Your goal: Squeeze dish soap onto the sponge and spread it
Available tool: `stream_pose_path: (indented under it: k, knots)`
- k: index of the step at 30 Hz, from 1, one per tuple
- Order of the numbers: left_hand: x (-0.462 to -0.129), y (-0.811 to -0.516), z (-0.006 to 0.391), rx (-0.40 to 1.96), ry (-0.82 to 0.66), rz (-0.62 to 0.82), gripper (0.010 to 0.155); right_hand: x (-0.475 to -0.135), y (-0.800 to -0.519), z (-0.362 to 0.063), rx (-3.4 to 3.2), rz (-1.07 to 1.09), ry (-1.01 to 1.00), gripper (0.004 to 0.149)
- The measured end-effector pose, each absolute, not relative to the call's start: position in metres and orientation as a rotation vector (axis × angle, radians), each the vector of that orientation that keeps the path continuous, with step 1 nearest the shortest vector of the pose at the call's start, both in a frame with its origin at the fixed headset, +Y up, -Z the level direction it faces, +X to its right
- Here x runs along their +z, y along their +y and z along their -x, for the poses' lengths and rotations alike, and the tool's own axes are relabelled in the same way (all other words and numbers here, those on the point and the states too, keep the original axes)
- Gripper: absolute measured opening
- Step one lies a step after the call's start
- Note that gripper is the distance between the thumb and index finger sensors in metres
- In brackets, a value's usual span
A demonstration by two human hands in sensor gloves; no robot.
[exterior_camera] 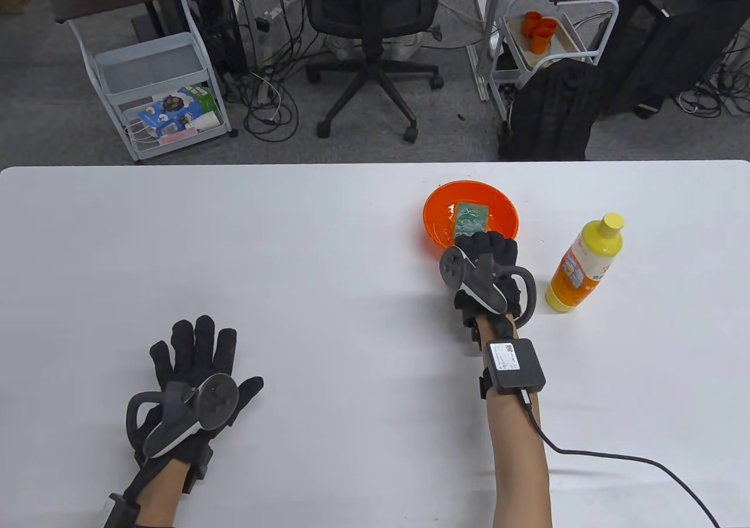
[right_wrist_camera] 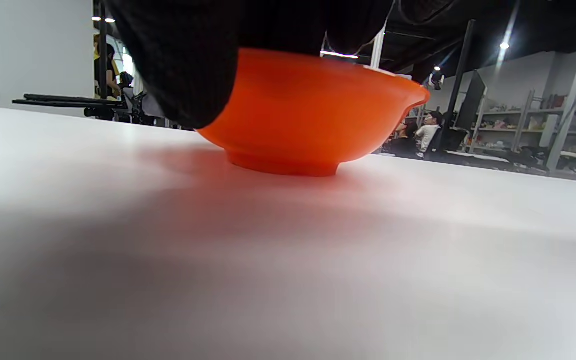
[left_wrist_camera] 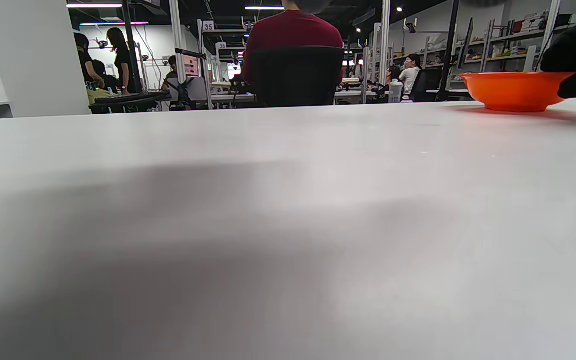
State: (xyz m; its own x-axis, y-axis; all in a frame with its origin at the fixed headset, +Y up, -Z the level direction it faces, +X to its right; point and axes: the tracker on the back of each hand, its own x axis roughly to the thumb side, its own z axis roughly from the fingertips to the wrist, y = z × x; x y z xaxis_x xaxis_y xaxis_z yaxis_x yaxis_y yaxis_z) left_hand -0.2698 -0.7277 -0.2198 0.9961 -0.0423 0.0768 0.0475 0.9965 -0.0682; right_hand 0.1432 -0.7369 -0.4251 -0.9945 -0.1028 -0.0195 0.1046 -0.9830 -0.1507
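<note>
An orange bowl (exterior_camera: 435,214) stands on the white table with a green sponge (exterior_camera: 471,217) lying in it. My right hand (exterior_camera: 486,245) is at the bowl's near rim, fingers curled over it onto the sponge's near end; their grip is hidden. In the right wrist view my gloved fingers (right_wrist_camera: 183,65) hang over the bowl (right_wrist_camera: 313,115). A yellow dish soap bottle (exterior_camera: 581,265) with its cap on stands upright right of the bowl, apart from my hand. My left hand (exterior_camera: 198,353) lies flat on the table at the near left, fingers spread, holding nothing. The left wrist view shows the bowl (left_wrist_camera: 513,91) far off.
The table's far edge (exterior_camera: 375,166) runs just behind the bowl. Beyond it stand an office chair (exterior_camera: 375,36), a white cart (exterior_camera: 158,91) and a black bag (exterior_camera: 554,112). A cable (exterior_camera: 615,457) trails from my right forearm across the near right of the table.
</note>
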Motion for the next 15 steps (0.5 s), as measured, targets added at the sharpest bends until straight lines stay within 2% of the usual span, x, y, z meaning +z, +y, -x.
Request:
stream_pose_path:
  k: [7, 15]
  knots:
    - [-0.222, -0.728, 0.272, -0.033, -0.069, 0.071, 0.091, -0.431, -0.737, -0.134, -2.942, -0.051, 0.301, 0.044]
    - [-0.222, -0.728, 0.272, -0.024, -0.068, 0.081, 0.090, -0.429, -0.736, -0.128, -2.880, -0.021, 0.311, 0.040]
